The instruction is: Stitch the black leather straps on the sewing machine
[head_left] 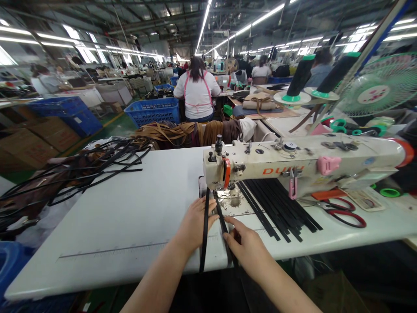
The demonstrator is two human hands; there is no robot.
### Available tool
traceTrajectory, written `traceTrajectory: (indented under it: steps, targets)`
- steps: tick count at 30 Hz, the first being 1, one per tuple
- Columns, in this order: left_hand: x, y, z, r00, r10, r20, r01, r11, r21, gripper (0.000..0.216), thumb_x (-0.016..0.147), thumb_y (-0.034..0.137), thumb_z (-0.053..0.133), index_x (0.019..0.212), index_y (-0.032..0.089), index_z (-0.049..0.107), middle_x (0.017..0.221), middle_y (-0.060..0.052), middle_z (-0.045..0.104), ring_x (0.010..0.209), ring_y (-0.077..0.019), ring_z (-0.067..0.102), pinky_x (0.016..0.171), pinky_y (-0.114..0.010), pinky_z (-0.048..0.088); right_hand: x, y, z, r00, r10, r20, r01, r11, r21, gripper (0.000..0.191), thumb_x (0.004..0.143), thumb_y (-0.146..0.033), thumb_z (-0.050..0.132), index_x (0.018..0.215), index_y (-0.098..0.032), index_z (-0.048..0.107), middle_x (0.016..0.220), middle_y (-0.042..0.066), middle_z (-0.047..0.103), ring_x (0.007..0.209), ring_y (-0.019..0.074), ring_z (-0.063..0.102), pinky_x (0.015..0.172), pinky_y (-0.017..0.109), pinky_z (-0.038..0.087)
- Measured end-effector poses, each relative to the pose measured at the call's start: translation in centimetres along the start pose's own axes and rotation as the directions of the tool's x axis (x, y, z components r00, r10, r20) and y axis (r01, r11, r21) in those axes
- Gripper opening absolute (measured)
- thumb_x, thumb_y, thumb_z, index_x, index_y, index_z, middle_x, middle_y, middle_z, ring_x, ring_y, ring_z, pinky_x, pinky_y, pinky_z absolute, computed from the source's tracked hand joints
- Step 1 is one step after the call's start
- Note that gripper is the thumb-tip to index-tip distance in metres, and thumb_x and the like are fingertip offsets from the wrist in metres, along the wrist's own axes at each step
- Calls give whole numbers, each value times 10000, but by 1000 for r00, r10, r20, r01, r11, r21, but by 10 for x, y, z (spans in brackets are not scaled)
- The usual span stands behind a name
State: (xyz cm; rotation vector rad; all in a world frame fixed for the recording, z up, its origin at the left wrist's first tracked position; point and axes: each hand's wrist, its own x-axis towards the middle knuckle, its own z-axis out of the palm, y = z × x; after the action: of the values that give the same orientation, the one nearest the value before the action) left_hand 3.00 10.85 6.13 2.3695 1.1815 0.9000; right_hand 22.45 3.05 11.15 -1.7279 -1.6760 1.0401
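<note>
A long narrow black strap (pixel 222 213) runs from under the presser foot of the sewing machine (pixel 260 161) toward the table's front edge. My right hand (pixel 249 245) pinches this strap between thumb and fingers, in front of the needle area. My left hand (pixel 195 221) lies stretched out on the table left of the needle plate, its fingertips against the strap and its thumb apart. Another length of black strap (pixel 205 234) hangs from the machine head across the back of my left hand and past the table edge.
Several cut black strips (pixel 280 208) lie under the machine arm, beside red-handled scissors (pixel 342 213). A tangle of black straps (pixel 107 169) covers the table's left side. Thread cones (pixel 298 78) and a fan (pixel 374 89) stand right. Beyond sits a person (pixel 197 93) near a blue basket (pixel 153 111).
</note>
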Motion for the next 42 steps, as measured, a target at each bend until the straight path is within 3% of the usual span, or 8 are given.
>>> traceTrajectory:
  steps: [4, 9, 20, 26, 31, 34, 39, 42]
  targets:
    - [1, 7, -6, 998, -64, 6, 64, 997, -42, 308, 1049, 296, 523, 1301, 240, 692, 1379, -82, 697, 1380, -287, 578, 1226, -559, 423, 11, 6, -20, 989, -68, -128, 36, 970, -239, 310, 963, -266, 508, 1159, -194, 737, 1015, 80, 764, 892, 232, 710, 822, 332, 514]
    - [3, 12, -9, 996, -85, -1, 85, 996, -20, 325, 1066, 298, 488, 1322, 254, 683, 1386, -76, 692, 1413, -281, 548, 1249, -564, 377, 28, 19, -44, 923, -209, -324, -48, 772, -634, 282, 989, -248, 546, 1192, -141, 710, 1138, 149, 712, 1045, 293, 666, 910, 384, 501]
    - [5, 12, -10, 998, -57, 26, 57, 998, -31, 315, 1070, 280, 483, 1312, 241, 681, 1370, -76, 697, 1418, -279, 543, 1247, -572, 377, 41, 20, -44, 940, -270, -208, -63, 464, -884, 206, 987, -125, 505, 984, -95, 709, 968, 181, 688, 949, 326, 642, 803, 411, 479]
    - [6, 13, -10, 998, -52, 28, 53, 998, -23, 323, 1073, 273, 466, 1312, 233, 679, 1385, -77, 687, 1431, -280, 531, 1246, -577, 385, 41, 18, -42, 935, -276, -224, -87, 433, -897, 225, 971, -76, 489, 1003, -93, 711, 960, 178, 690, 940, 318, 652, 766, 386, 490]
    - [5, 11, -7, 998, -67, 11, 68, 997, -29, 323, 1064, 256, 481, 1310, 231, 689, 1376, -74, 696, 1416, -286, 545, 1242, -576, 400, 42, 23, -44, 927, -286, -241, -81, 476, -876, 303, 969, -53, 466, 1145, -65, 713, 987, 179, 705, 975, 307, 666, 802, 369, 504]
    - [5, 9, -6, 999, -54, 6, 54, 998, -24, 321, 1063, 258, 489, 1316, 229, 686, 1379, -75, 693, 1416, -291, 546, 1240, -585, 402, 42, 26, -45, 933, -228, -278, -81, 619, -781, 357, 964, -84, 474, 1249, -52, 687, 1025, 179, 716, 951, 294, 687, 828, 374, 517]
    - [3, 8, -5, 999, -36, -2, 36, 999, -13, 291, 1061, 256, 509, 1287, 220, 689, 1366, -80, 698, 1407, -293, 555, 1227, -573, 424, 33, 25, -49, 953, -42, -301, -66, 938, -339, 383, 901, -196, 506, 1223, -115, 697, 902, 88, 686, 830, 242, 698, 797, 357, 542]
    - [3, 9, -5, 999, -33, -10, 33, 999, -11, 280, 1055, 257, 527, 1287, 227, 679, 1350, -78, 703, 1391, -292, 570, 1212, -572, 439, 22, 25, -49, 981, 103, -165, -94, 994, 60, 399, 797, -262, 566, 1164, -158, 683, 708, -20, 570, 630, 201, 638, 635, 332, 540]
